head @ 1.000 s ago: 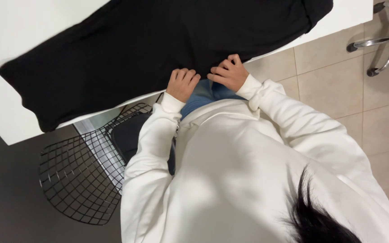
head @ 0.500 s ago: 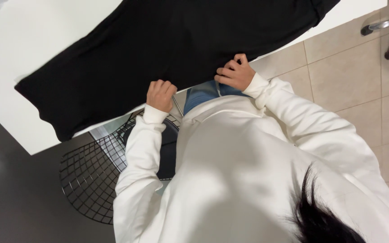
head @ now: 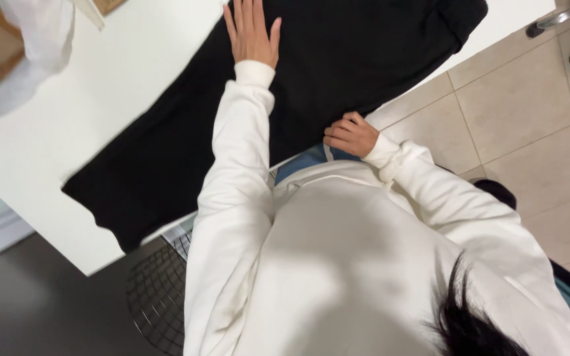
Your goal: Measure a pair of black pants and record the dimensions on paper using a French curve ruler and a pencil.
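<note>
Black cloth [head: 324, 86], a long dark garment, lies spread across the white table [head: 100, 125], running from the far right corner down toward the near left edge, with 1 end close to the table's lower-left side and part of its near border hanging over the edge in front of me. It lies mostly flat, which suits the way I have my hands on it.

My left hand [head: 252, 33] is stretched well out over the cloth, palm down, fingers open and close together, holding nothing; it rests flat on the fabric near its far side, a posture that presses the fabric against the table rather than gripping it. My sleeve runs back across the middle of the garment.

My right hand [head: 351, 134] stays close to my body at the table's near edge, fingers curled in over the cloth's border. I judge that it pinches the hem there, though the fingertips are tucked under and I cannot tell how much fabric they have. With 1 hand anchoring the near edge and the other flat farther out, the cloth is kept from sliding off the table.

Below the table, to my left, stands a black wire chair [head: 156, 300]. Beige floor tiles [head: 516, 112] show on the right, with chrome chair legs [head: 565, 20] at the top corner. White fabric [head: 34, 39] lies at the table's far left.
</note>
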